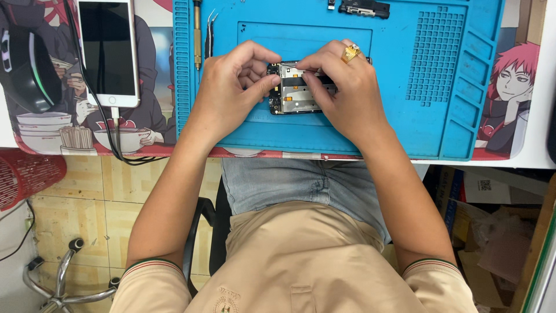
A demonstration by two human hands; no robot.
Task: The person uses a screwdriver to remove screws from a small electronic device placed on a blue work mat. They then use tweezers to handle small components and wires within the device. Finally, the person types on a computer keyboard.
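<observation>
An opened phone (294,93) with its back off, showing metal shields and circuit parts, lies on a blue repair mat (405,116). My left hand (234,87) grips its left edge between thumb and fingers. My right hand (341,87), with a gold ring on one finger, covers the phone's right side, and its fingertips press on the inner parts. The phone's right end is hidden under that hand.
A white phone (108,49) with a cable plugged in lies at the left on a cartoon-print desk mat (46,116). A screwdriver (197,35) and tweezers (209,32) rest at the mat's left edge. A black phone part (365,8) lies at the top. A red basket (26,177) sits below.
</observation>
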